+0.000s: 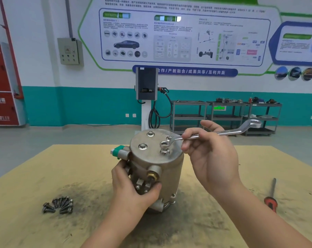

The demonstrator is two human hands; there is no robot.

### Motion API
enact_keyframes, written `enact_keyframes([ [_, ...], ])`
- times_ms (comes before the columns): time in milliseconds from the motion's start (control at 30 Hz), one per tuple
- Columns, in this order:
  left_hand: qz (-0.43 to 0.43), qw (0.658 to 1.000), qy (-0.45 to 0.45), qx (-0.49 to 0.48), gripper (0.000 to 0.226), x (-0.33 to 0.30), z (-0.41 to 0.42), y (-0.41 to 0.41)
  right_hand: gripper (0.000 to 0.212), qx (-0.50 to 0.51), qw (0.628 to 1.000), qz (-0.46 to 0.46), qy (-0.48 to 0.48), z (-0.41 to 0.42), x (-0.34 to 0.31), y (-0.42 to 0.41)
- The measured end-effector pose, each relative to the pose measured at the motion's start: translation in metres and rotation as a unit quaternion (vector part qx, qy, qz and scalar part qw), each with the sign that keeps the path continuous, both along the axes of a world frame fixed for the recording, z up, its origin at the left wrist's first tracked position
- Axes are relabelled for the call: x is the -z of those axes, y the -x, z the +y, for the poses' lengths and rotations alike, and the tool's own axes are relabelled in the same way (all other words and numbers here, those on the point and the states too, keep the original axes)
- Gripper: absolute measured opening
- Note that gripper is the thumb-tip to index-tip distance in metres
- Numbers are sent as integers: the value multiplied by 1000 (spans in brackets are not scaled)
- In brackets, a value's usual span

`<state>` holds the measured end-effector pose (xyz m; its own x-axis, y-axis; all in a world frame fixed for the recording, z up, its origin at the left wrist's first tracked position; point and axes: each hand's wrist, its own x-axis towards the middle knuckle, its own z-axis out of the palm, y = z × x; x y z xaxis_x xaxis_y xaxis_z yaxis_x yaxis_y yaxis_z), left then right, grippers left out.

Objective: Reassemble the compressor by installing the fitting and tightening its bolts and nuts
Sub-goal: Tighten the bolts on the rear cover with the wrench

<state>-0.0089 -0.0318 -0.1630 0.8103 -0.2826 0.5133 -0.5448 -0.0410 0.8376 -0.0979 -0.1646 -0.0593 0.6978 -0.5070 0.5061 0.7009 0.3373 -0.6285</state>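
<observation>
Hands: left hand (133, 183) wraps the compressor's side fitting (148, 178), right hand (210, 151) pinches the wrench (221, 132) mid-shank.
Tabletop (35, 176): tan, grimy, carries everything.
Compressor (155, 163): upright in the middle, round lid facing up.
Wrench: long axis runs up-right away from the lid; ring end hovers just over the near-right bolt (165, 152), looks not seated yet, so the right hand is the closer one.
Spare bolts (59, 204): little pile off left, well apart.

Head camera looks forward and down, close over the workbench (44, 167)
</observation>
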Motion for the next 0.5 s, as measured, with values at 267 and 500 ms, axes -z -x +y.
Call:
enact_keyframes([
  [267,-23,1000,-3,-1,77,1,0,0,14,-52,995,24,-84,-14,11,-9],
  [500,-6,999,41,-14,80,6,-5,0,12,287,864,-184,371,16,50,-6],
])
